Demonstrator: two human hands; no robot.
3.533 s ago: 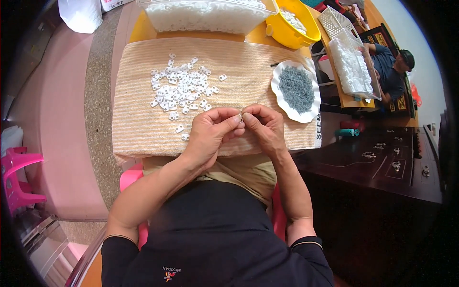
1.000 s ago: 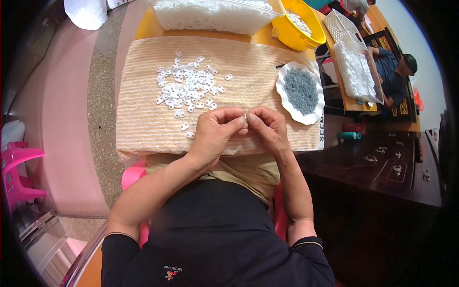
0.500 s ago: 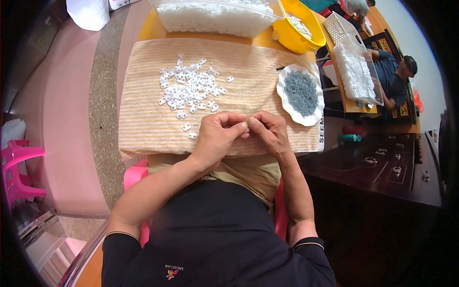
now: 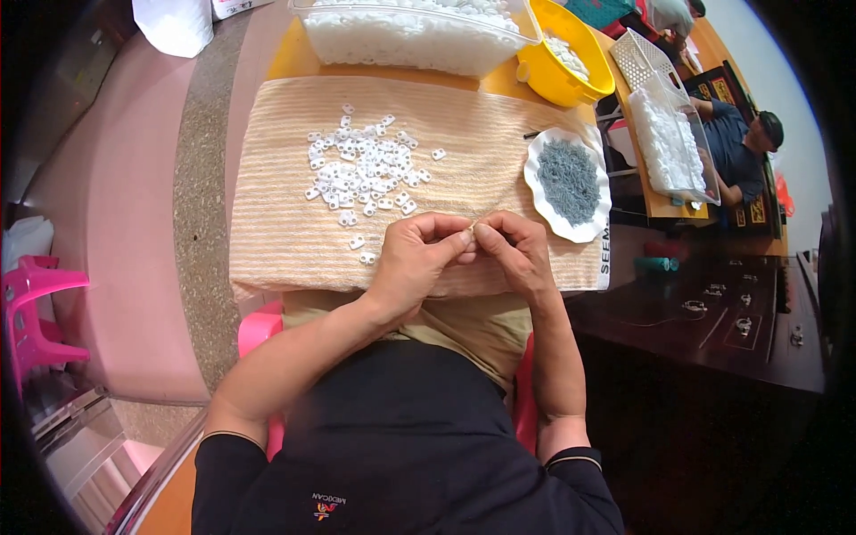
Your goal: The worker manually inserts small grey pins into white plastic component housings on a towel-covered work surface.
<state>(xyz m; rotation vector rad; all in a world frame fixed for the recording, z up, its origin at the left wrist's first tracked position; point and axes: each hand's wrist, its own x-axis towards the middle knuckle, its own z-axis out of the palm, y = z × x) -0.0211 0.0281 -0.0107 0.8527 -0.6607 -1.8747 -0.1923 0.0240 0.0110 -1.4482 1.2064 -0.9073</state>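
Striped beige towelling cloth (image 4: 276,241) spreads across the upper middle of the frame, carrying a loose heap of small, flat, white, round-cornered pieces with two holes each (image 4: 367,169) on its left half and a white scalloped-rim dish (image 4: 584,234) of thin blue-grey pieces (image 4: 569,183) at its right. Near the frame's centre, the left hand (image 4: 415,260) and right hand (image 4: 522,259) meet, thumbs and forefingers pinched closed on a tiny pale object (image 4: 472,228), its shape mostly hidden between the fingertips.
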